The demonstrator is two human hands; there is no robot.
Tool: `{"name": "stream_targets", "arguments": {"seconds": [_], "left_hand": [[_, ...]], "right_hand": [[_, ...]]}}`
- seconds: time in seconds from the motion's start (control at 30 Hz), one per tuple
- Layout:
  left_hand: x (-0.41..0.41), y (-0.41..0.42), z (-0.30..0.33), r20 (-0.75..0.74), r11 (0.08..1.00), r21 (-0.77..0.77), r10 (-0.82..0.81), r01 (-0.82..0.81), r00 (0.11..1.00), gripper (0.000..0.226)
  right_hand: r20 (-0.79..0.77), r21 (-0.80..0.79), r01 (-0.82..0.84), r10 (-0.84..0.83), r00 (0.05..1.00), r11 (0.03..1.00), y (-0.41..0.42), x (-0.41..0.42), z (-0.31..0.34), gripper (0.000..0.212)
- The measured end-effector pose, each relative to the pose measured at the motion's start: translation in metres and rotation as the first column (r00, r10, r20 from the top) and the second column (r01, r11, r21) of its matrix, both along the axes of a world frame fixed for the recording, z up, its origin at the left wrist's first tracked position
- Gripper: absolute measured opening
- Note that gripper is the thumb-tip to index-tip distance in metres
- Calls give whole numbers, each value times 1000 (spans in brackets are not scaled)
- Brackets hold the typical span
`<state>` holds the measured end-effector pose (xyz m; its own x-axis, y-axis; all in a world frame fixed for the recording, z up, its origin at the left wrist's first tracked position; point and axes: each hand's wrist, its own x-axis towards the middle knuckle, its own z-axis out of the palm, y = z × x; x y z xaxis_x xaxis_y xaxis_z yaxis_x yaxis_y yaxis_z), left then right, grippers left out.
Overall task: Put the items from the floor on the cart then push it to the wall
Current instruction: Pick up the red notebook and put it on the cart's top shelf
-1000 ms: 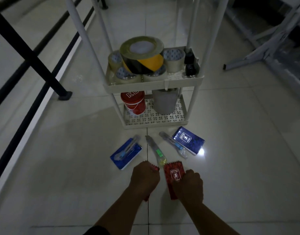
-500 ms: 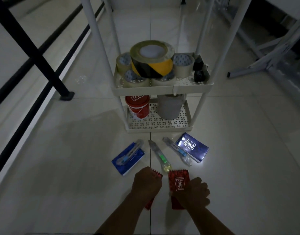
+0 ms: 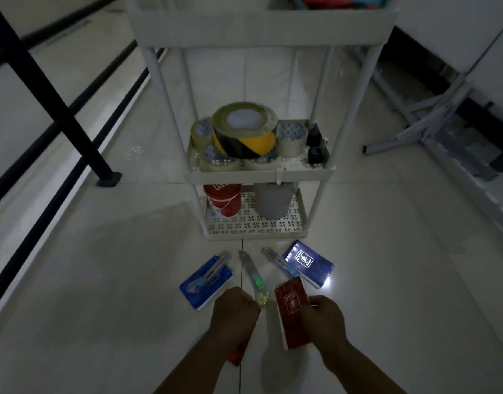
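Black railing (image 3: pixel 54 89) — slanted post and rails, far left of the white cart (image 3: pixel 259 177), foot on the pale tiled floor (image 3: pixel 102 280). Blue notepad (image 3: pixel 206 284), on the floor in front of the cart's left corner, a clear cutter (image 3: pixel 209 273) with blue slider lying on its cover. Left hand (image 3: pixel 234 314), nearer the camera than the cart, fingers curled round a red notepad (image 3: pixel 237 355) of which only the lower edge shows beneath the fist. Cutter with green slider (image 3: pixel 254 281), on the floor before the cart's middle, its near end just beside the left hand. Cart, middle shelf: yellow-and-black hazard tape (image 3: pixel 244 129) stacked on several rolls of clear tape (image 3: pixel 290 139), two small dark bottles (image 3: pixel 315 145) at the right end. Cart, bottom shelf: red bucket (image 3: pixel 223 199) with white lettering, too cut off to read; grey container (image 3: pixel 273 201) to its right. Third cutter (image 3: pixel 276 264), floor, before the cart's right half, overlapped by a second red notepad (image 3: pixel 291 314) — white emblem, print illegible — pinched at its right edge by the right hand (image 3: pixel 325 322) and raised off the tiles. Second blue notepad (image 3: pixel 308 263), spiral-bound, white emblem, writing unreadable, floor before the cart's right corner. Grey metal frame (image 3: pixel 415 129), well right of the cart.
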<state>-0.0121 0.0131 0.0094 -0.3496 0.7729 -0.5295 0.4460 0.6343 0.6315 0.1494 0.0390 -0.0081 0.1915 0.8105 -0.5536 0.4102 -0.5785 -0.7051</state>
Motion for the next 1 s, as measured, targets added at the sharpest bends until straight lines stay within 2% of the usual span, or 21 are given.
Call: {"name": "stream_targets", "arguments": {"seconds": [0.1, 0.23, 0.33, 0.43, 0.6, 0.77, 0.87, 0.97, 1.0], "left_hand": [[-2, 3, 23, 30, 1000, 21, 19, -20, 999, 12], [-7, 13, 63, 69, 995, 38, 86, -88, 994, 33], [-15, 21, 99, 102, 992, 68, 100, -107, 990, 21], [-25, 28, 129, 129, 978, 130, 148, -165, 980, 19], [-49, 39, 192, 229, 938, 214, 222, -272, 948, 26], [-73, 44, 259, 332, 900, 309, 200, -307, 922, 22], [-88, 45, 300, 346, 876, 385, 156, -291, 925, 26], [-100, 42, 338, 376, 863, 407, 140, -299, 916, 39], [-102, 40, 350, 406, 868, 391, 136, -307, 904, 36]], "right_hand": [[-64, 2, -15, 15, 998, 1000, 10, 3, 33, 17], [-147, 19, -5, 7, 989, 1000, 15, -1, 79, 26], [-237, 42, 25, -15, 971, 999, 19, -8, 114, 26], [-305, 81, 52, -25, 952, 995, 24, -20, 152, 22], [-404, 129, 86, -27, 914, 988, 34, -49, 213, 21], [-554, 214, 201, -50, 831, 956, 37, -83, 285, 19], [-627, 260, 286, -64, 776, 922, 39, -107, 332, 20], [-672, 242, 339, -95, 735, 909, 44, -132, 381, 13], [-674, 228, 348, -110, 730, 909, 47, -138, 396, 11]]}}
